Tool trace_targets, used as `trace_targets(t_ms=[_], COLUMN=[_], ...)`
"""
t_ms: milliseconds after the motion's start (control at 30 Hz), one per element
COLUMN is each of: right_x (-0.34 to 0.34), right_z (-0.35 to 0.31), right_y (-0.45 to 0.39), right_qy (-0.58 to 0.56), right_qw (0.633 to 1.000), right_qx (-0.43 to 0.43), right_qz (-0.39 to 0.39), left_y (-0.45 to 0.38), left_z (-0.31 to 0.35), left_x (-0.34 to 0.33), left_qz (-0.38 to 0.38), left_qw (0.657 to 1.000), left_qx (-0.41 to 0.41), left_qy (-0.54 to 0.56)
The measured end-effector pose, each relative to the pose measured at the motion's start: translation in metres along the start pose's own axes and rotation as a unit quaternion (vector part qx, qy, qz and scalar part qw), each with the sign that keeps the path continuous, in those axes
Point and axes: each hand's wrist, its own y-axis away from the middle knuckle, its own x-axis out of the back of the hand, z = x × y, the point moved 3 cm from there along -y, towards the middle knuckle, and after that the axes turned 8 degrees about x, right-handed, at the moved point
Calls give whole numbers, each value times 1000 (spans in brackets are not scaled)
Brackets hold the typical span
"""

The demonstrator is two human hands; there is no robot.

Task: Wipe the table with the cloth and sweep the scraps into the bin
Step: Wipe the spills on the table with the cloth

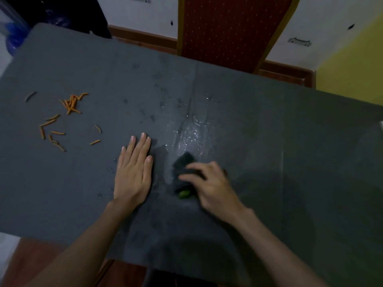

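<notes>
A dark cloth (184,164) with a green patch at its near edge lies on the grey table (290,141). My right hand (209,181) presses on it with bent fingers, slightly blurred. Just beyond the cloth a wet, shiny patch (190,133) spreads over the table's middle. My left hand (134,170) rests flat on the table to the left of the cloth, fingers stretched and close together, holding nothing. Several orange stick-shaped scraps (62,119) are scattered at the table's left. No bin is in view.
A red upholstered chair (230,27) stands behind the table's far edge. A blue translucent object (12,32) is at the far left corner. Small water drops (99,195) sit near my left wrist. Wooden floor shows below the near edge.
</notes>
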Motion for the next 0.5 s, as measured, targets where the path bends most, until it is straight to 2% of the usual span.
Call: trace_targets(t_ms=[33,100,200,267,300,367,500], right_x=[15,45,73,74,69,51,5], right_z=[24,86,170,198,202,192,117], right_y=[2,-3,-28,-59,-79,-118,-150], right_qy=[22,90,151,164,168,167,123], right_qw=[998,971,870,820,821,861,966], right_qx=[-28,-160,-407,-494,-496,-444,-215], right_qz=[46,150,233,239,227,181,75], left_y=[0,-5,-28,-53,-65,-82,-87], left_z=[2,7,13,13,12,8,3], left_x=[2,5,5,5,4,3,2], left_qz=[4,19,37,36,33,23,24], left_qw=[1000,999,997,996,996,996,996], left_qx=[8,24,41,50,52,52,45], left_qy=[4,-10,-53,-67,-69,-72,-67])
